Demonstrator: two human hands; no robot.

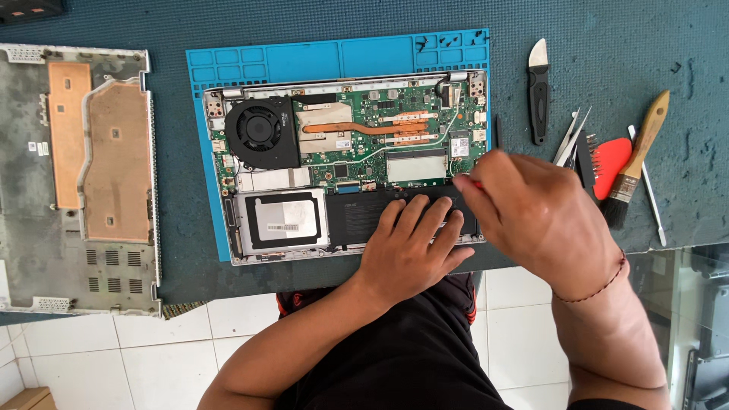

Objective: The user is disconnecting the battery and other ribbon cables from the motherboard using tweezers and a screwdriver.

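Note:
An opened laptop lies bottom-up on a blue work mat, its fan, copper heat pipe, green board and black battery exposed. My left hand rests flat on the right part of the battery, fingers spread. My right hand hovers at the laptop's right edge, pinching a small tool with a red tip over the battery's upper right corner. The tool's working end is hidden by my fingers.
The laptop's removed bottom cover lies at the left. To the right lie a black-handled pry blade, tweezers, a red pick set, a wooden brush and a thin white rod. The table's front edge runs below the laptop.

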